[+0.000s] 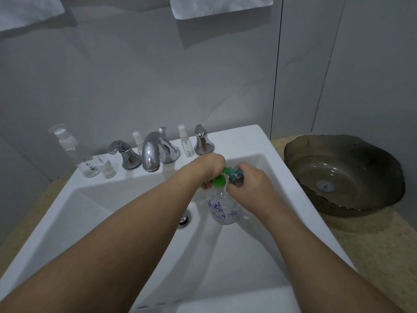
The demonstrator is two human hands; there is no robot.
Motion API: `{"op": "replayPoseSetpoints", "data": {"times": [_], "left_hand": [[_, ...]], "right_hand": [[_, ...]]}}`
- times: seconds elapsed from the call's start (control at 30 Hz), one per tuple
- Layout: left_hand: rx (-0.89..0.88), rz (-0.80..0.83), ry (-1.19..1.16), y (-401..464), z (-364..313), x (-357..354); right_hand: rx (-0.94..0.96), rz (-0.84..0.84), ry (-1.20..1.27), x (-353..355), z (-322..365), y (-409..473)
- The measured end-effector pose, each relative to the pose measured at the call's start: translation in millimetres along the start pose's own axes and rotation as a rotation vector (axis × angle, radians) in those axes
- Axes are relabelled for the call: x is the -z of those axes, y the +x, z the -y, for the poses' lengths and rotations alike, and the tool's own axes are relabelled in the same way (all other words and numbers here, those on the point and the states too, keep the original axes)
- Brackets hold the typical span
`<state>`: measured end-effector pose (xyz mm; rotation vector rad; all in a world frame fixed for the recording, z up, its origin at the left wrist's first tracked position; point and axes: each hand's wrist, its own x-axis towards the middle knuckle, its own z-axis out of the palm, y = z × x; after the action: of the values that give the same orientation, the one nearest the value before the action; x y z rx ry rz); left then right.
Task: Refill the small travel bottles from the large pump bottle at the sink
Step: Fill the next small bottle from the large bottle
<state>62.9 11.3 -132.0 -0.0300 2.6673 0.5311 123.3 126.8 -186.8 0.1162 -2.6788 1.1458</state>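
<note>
While grey walls surround the white sink (259, 141), both hands (228, 177) grip the pump bottle (222, 206).

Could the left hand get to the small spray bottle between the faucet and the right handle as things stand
Probably yes, once freed. The spray bottle stands unblocked on the sink ledge, just behind the left hand. But that hand is busy on the pump bottle with the right hand, so it must let go first.

Chrome faucet (150, 152) with two handles (125, 154) (203, 141) on rim; drain (185, 219) in basin. Dark glass bowl (343, 175) on beige tabletop (372, 242) right. White towels (220, 5) hang above.
</note>
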Motion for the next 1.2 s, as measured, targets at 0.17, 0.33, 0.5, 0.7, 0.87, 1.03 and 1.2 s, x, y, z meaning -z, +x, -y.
{"op": "replayPoseSetpoints", "data": {"times": [0.17,0.33,0.5,0.7,0.87,1.03,1.2], "left_hand": [[-0.095,-0.087,0.249,-2,2,-2],[-0.172,-0.108,0.442,-3,4,1],[-0.22,-0.186,0.506,-1,6,-2],[-0.222,-0.211,0.486,0,6,-3],[-0.124,-0.156,0.271,-5,7,-3],[0.023,-0.018,-0.133,-13,3,3],[0.108,0.041,-0.312,-17,5,6]], "right_hand": [[0.0,0.012,-0.018,-2,0,1],[0.003,0.011,-0.024,-2,0,2],[-0.011,0.022,-0.046,-2,0,0],[-0.021,0.02,-0.051,-1,0,1],[-0.037,0.03,-0.04,1,1,-1],[-0.065,0.021,0.002,4,2,-5],[-0.069,-0.003,0.046,5,3,-8]]}}
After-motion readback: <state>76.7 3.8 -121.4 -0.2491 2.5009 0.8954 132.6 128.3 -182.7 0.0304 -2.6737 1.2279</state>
